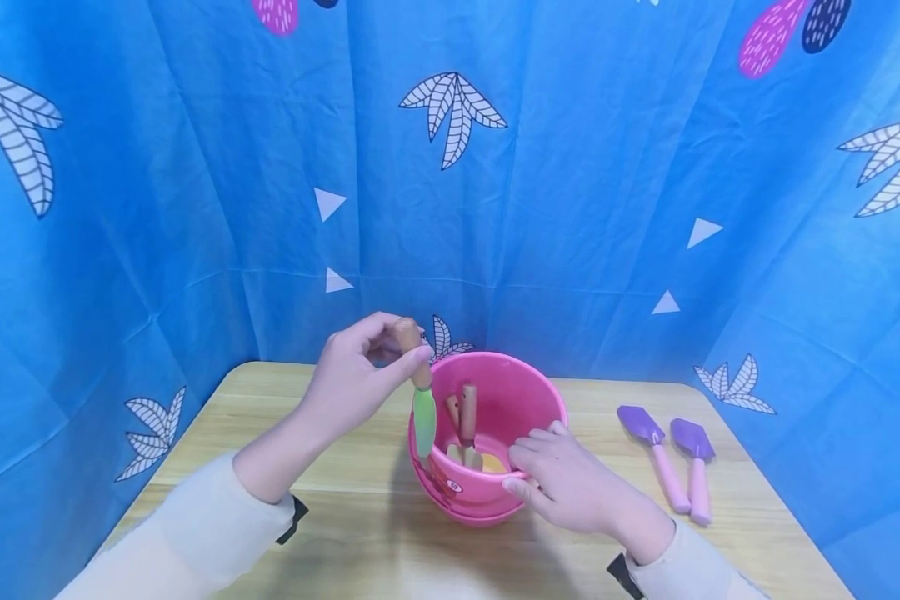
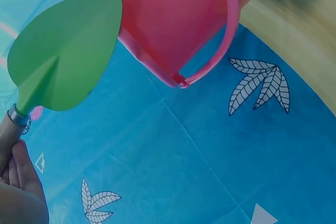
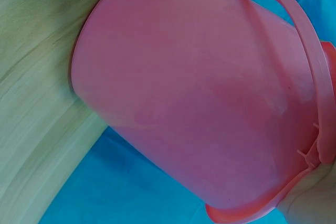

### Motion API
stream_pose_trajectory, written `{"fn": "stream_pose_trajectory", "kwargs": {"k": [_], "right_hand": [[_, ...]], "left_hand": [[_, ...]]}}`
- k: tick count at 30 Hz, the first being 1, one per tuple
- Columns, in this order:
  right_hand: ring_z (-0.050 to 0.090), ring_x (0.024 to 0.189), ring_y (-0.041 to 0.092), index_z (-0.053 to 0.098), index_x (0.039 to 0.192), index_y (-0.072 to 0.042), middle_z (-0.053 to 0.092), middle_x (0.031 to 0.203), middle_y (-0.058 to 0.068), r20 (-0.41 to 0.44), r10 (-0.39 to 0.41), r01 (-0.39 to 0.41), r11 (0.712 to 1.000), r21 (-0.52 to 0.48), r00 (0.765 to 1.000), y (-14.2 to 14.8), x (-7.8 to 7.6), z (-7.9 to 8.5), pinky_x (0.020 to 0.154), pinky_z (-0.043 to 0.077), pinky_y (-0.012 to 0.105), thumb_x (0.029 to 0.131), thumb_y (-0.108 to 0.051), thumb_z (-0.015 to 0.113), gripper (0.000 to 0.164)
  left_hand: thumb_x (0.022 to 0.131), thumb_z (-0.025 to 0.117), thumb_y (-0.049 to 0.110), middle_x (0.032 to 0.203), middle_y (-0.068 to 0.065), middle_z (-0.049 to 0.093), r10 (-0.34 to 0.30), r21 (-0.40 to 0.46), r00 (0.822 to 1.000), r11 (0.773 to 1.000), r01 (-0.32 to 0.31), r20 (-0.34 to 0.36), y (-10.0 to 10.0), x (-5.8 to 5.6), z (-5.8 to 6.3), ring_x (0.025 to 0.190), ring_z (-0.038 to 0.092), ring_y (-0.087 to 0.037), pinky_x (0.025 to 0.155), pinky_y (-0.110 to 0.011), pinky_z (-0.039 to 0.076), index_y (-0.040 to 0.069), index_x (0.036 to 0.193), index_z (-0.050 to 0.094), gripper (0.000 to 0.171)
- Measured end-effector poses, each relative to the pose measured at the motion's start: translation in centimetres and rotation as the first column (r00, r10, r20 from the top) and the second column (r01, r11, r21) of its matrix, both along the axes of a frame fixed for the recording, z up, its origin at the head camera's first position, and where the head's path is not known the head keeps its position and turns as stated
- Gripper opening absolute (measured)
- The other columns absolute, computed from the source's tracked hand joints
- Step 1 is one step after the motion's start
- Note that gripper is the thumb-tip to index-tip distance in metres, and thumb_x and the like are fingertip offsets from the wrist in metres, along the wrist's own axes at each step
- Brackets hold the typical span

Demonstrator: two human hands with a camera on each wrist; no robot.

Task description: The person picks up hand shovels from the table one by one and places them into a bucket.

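Note:
By its wooden handle, my left hand (image 1: 348, 379) pinches a small green trowel (image 1: 424, 421), the blade pointing down at the left rim of the pink bucket (image 1: 513, 379). In the left wrist view the trowel's broad, leaf-shaped blade (image 2: 68, 51) shows beside the bucket wall. My right hand (image 1: 570, 479) grips the bucket's near right rim, fingers over the inside and thumb outside. Inside the bucket stand wooden-handled tools (image 1: 468, 408), with a pale metal head and something yellow at the bottom. The right wrist view is mostly filled by the bucket's outer wall (image 3: 184, 77) and its handle (image 3: 310, 51).
Two purple toy shovels, a left one (image 1: 642, 424) and a right one (image 1: 693, 438), both with pink handles, lie on the wooden table (image 1: 285, 408) at the right. A blue patterned cloth (image 1: 450, 225) hangs around the table's back and sides.

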State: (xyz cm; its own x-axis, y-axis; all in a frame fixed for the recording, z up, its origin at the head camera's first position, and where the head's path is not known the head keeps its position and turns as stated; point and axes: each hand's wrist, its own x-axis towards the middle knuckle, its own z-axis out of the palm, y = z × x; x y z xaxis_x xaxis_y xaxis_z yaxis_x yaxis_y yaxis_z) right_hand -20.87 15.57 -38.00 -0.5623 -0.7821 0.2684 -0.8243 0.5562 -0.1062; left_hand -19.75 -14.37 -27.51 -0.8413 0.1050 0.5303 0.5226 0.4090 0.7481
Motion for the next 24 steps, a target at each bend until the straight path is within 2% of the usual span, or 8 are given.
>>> {"fn": "stream_pose_trajectory", "kwargs": {"k": [4, 15, 24], "right_hand": [[0.040, 0.079, 0.004, 0.047, 0.083, -0.031, 0.039, 0.076, -0.020, -0.007, 0.004, -0.004, 1.000, -0.004, 1.000, 0.00, 0.05, -0.03, 0.080, 0.031, 0.030, 0.103, -0.048, 0.049, 0.026], [0.040, 0.079, 0.004, 0.048, 0.083, -0.031, 0.039, 0.076, -0.021, 0.000, -0.005, 0.005, 1.000, -0.011, 1.000, -0.05, 0.27, 0.06, 0.081, 0.032, 0.031, 0.103, -0.048, 0.048, 0.026], [0.040, 0.078, 0.004, 0.048, 0.083, -0.031, 0.039, 0.076, -0.020, 0.001, -0.002, 0.002, 1.000, -0.013, 1.000, -0.13, 0.35, -0.10, 0.081, 0.033, 0.031, 0.103, -0.048, 0.048, 0.027]], "left_hand": [[0.088, 0.079, 0.031, 0.098, 0.007, 0.071, 0.006, 0.008, 1.000, 1.000, -0.006, 0.009, 0.32, 0.01, 0.05, 0.089, 0.067, -0.011, 0.078, -0.039, 0.058, 0.018, 0.106, 0.069, 0.025], [0.087, 0.080, 0.031, 0.097, 0.007, 0.071, -0.001, 0.019, 1.000, 1.000, 0.001, -0.012, 0.74, 0.07, 0.50, 0.088, 0.066, -0.011, 0.076, -0.033, 0.058, 0.017, 0.108, 0.069, 0.027], [0.086, 0.081, 0.022, 0.098, 0.005, 0.071, -0.028, 0.060, 0.994, 0.998, 0.035, -0.104, 0.74, 0.35, 0.59, 0.089, 0.067, -0.009, 0.077, -0.030, 0.057, 0.014, 0.102, 0.069, 0.021]]}}
